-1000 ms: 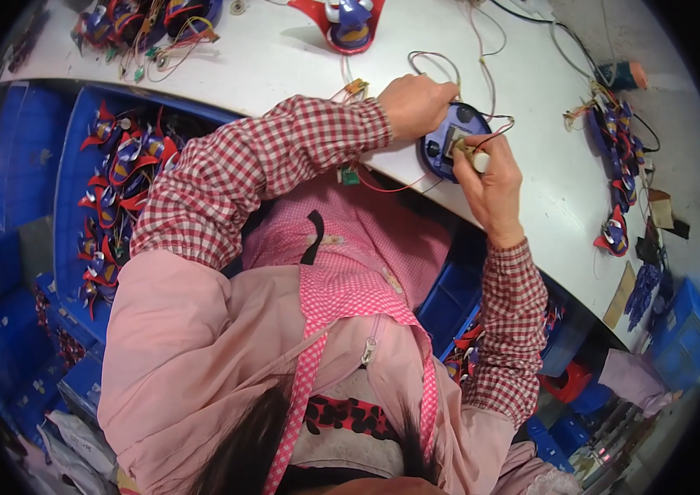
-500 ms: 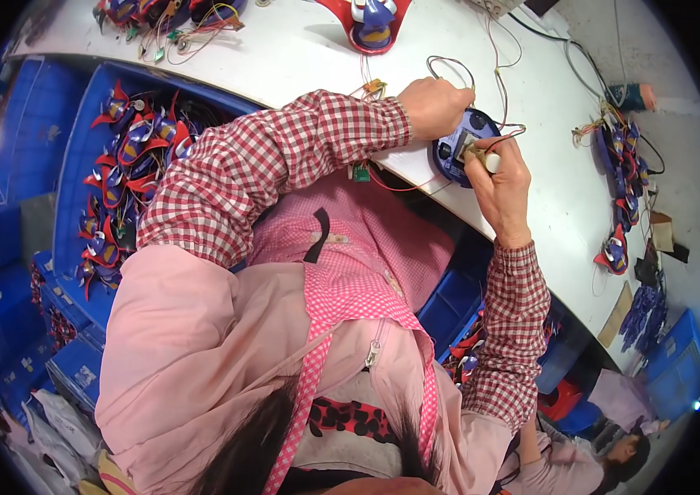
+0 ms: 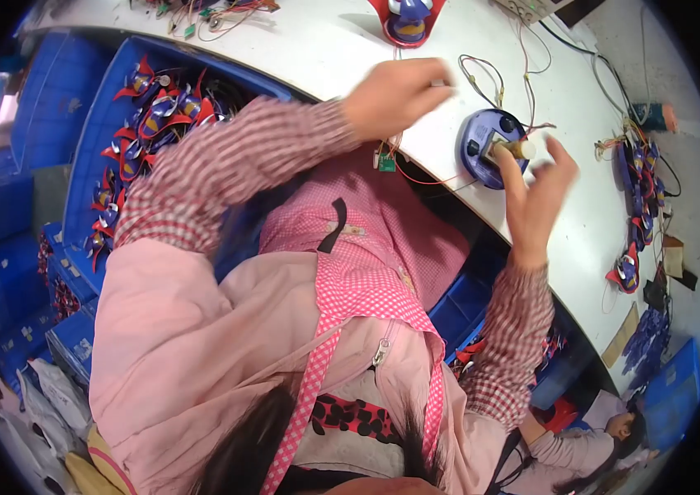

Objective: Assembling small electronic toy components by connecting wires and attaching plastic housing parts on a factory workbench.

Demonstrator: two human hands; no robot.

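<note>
On the white table's front edge lies a round purple plastic base [image 3: 482, 132] with black knobs and a square fitting. A short tan stub with a white round end [image 3: 526, 149] stands out from its middle. My right hand [image 3: 541, 194] is at the base, thumb tip by the fitting and the other fingers spread away from it. My left hand [image 3: 395, 97] hangs over the table left of the base, blurred, thumb and fingers apart with nothing visible between them. A small green circuit board [image 3: 386, 162] dangles on wires at the table edge below it.
A blue bin [image 3: 86, 165] of red and purple toy pieces [image 3: 159, 115] stands at the left. One red and purple toy piece [image 3: 408, 29] sits at the table's far side. More wired pieces [image 3: 643, 190] lie along the right. Another person [image 3: 581, 450] is at the lower right.
My left hand has come off the base and moved left. My right hand has loosened from the stub, its fingers now spread. The view has shifted slightly.
</note>
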